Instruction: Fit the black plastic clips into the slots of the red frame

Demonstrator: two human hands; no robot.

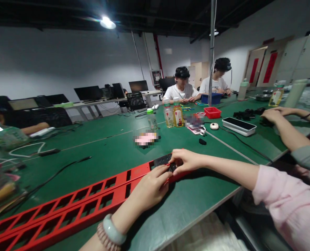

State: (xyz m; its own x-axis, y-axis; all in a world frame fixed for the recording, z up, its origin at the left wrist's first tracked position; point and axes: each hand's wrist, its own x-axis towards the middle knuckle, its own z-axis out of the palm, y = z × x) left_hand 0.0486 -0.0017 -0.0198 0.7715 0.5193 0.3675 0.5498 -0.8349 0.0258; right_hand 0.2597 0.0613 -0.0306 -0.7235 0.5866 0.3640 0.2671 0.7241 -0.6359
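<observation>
A long red slotted frame (92,205) lies diagonally on the green table, running from the lower left towards the middle. At its far end sits a black block (162,160) with small marks on top. My right hand (187,161) comes in from the right, its thumb and fingers pinched on a small black piece (172,168) at that end. My left hand (151,186), wearing a pale bangle and beads at the wrist, curls over the near side of the frame. Its fingertips meet those of my right hand at the same black piece, and its thumb is hidden.
Beyond the frame are a blurred pink item (146,139), drink bottles (178,113), a red tray (212,112) and a white-rimmed box (238,126). A loose black cable (66,169) lies left. Another person's hands (274,115) work at right; two people sit across the table.
</observation>
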